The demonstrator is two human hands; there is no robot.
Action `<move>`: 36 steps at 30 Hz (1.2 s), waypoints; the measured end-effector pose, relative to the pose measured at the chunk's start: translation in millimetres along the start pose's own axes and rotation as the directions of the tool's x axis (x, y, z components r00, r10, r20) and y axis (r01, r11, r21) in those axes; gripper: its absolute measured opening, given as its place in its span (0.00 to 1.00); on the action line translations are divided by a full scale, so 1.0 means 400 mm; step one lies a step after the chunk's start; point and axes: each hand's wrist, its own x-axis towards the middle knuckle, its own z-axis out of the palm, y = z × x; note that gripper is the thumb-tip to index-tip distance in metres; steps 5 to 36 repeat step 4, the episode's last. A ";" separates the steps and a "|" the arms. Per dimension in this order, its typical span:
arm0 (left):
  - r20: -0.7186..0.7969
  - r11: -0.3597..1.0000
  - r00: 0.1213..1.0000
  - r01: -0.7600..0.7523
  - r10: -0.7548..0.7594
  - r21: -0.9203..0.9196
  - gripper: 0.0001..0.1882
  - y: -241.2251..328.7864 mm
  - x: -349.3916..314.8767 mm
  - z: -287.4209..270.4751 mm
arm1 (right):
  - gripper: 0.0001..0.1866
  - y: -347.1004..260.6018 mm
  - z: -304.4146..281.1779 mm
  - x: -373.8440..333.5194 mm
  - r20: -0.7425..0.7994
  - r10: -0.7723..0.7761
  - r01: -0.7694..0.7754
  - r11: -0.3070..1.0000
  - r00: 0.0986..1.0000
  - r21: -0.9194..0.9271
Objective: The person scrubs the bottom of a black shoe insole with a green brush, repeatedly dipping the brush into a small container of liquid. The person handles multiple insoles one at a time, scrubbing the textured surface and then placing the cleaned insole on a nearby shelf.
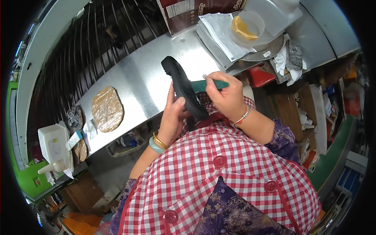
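Note:
In my left hand is a black shoe, tilted on its side above the near edge of the metal bench. The fingers are closed around its lower part, with the thumb pressed on it. My right hand grips a flat green tool, its fist wrapped round the handle. The tool's far end meets the side of the shoe. Its working tip is hidden there, so I cannot tell whether it is a brush or a blade.
A metal bench runs in front of me, with a plastic-wrapped tan board on it. Left stands a white container. At the right lie grey plastic bags and a clear bowl with something yellow. Dark bars line the far side.

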 end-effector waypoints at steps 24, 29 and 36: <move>-0.035 1.000 0.999 -0.015 0.015 -0.015 0.38 0.012 0.005 0.001 | 0.04 -0.012 -0.020 -0.016 -0.120 0.041 -0.028 0.993 0.992 0.112; -0.035 1.000 0.999 -0.015 0.015 -0.015 0.38 0.012 0.005 0.001 | 0.04 -0.012 -0.020 -0.016 -0.120 0.041 -0.028 0.993 0.992 0.112; -0.035 1.000 0.999 -0.015 0.015 -0.015 0.38 0.012 0.005 0.001 | 0.04 -0.012 -0.020 -0.016 -0.120 0.041 -0.028 0.993 0.992 0.112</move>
